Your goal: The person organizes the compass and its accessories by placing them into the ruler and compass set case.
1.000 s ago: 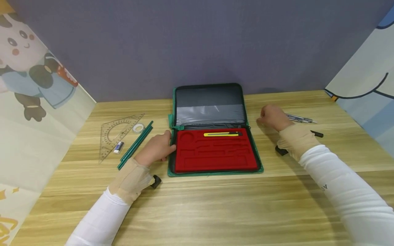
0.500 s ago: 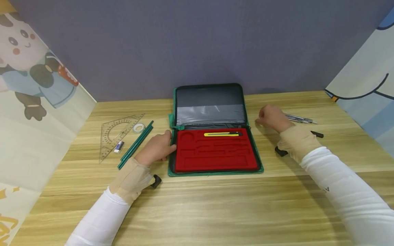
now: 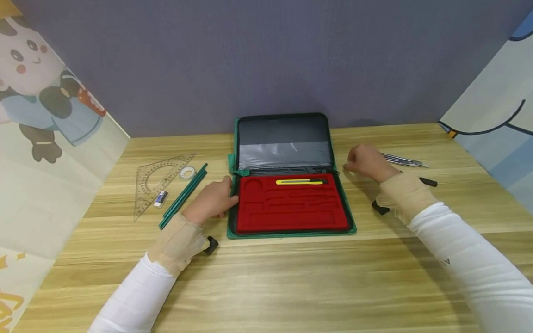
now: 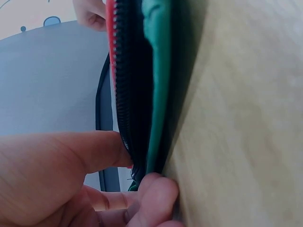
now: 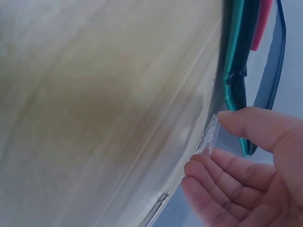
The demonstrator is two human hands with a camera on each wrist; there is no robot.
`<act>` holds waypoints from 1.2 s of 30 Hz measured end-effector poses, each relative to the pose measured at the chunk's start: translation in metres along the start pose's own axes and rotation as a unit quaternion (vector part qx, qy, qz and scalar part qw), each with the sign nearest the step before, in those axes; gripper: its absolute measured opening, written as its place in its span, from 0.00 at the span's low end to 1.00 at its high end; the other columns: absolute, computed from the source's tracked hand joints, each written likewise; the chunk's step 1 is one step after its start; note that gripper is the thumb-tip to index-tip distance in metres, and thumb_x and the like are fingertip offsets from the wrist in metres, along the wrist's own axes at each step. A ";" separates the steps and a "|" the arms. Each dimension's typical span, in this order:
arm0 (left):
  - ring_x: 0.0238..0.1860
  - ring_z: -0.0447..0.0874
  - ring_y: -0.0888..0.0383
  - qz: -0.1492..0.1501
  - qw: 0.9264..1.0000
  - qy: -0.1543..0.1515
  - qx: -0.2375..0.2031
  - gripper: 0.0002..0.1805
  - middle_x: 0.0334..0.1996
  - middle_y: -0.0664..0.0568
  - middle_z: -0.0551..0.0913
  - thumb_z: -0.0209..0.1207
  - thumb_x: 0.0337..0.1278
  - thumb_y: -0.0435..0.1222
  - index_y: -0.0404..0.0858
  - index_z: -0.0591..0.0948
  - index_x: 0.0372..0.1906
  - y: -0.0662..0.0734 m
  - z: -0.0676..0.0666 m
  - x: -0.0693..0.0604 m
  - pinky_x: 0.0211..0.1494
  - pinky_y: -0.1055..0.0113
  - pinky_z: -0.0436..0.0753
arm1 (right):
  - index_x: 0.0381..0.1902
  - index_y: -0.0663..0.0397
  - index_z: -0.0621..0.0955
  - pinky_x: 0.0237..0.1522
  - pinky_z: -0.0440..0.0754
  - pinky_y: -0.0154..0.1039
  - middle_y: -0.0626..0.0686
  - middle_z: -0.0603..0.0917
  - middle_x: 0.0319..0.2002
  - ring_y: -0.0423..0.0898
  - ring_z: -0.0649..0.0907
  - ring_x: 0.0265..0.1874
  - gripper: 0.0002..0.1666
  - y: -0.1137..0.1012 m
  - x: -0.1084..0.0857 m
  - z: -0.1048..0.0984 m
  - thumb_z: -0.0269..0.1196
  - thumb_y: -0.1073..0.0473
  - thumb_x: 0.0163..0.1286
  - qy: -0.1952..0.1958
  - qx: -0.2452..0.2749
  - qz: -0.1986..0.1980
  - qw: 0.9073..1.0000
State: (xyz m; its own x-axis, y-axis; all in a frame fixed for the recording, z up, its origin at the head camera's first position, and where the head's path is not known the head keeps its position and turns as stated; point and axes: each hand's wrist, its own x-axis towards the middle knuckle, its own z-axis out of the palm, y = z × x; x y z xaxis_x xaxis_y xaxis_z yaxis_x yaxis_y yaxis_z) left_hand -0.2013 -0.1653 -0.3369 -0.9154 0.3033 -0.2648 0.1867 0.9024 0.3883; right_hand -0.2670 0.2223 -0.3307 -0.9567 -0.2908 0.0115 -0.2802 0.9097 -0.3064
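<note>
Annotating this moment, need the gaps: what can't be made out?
Head: one end of the silver tools, hidden behind the right hand.
Head: print on the eraser, too small.
Left wrist: slots in the red tray, hidden by its edge-on rim.
Right wrist: what the clear piece is; too blurred.

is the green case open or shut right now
Open: in the head view, the green case has its lid folded back, exposing the red tray and the yellow cutter lying on it.
</note>
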 end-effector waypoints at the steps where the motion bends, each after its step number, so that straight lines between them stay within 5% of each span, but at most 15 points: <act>1: 0.13 0.77 0.56 0.000 1.000 0.000 0.000 0.20 0.12 0.48 0.77 0.52 0.65 0.41 0.31 0.67 0.52 0.000 0.000 0.000 0.34 0.63 0.76 | 0.28 0.69 0.81 0.27 0.74 0.43 0.58 0.82 0.24 0.47 0.75 0.20 0.12 0.000 0.000 0.000 0.63 0.61 0.57 0.000 0.000 -0.001 1.000; 36: 0.13 0.77 0.56 -0.006 1.000 -0.005 -0.006 0.24 0.14 0.48 0.78 0.52 0.65 0.41 0.29 0.65 0.57 0.001 -0.001 -0.001 0.30 0.65 0.74 | 0.31 0.66 0.81 0.36 0.79 0.50 0.60 0.85 0.29 0.52 0.82 0.29 0.11 -0.044 -0.007 -0.002 0.64 0.60 0.60 -0.018 0.005 -0.047 0.999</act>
State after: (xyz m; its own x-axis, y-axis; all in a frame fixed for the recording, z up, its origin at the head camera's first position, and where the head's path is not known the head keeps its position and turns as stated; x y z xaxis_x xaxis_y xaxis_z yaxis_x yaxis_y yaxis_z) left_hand -0.2010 -0.1649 -0.3353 -0.9141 0.2958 -0.2775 0.1716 0.9020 0.3961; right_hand -0.2483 0.1846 -0.3155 -0.9230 -0.3847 0.0065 -0.3670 0.8753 -0.3150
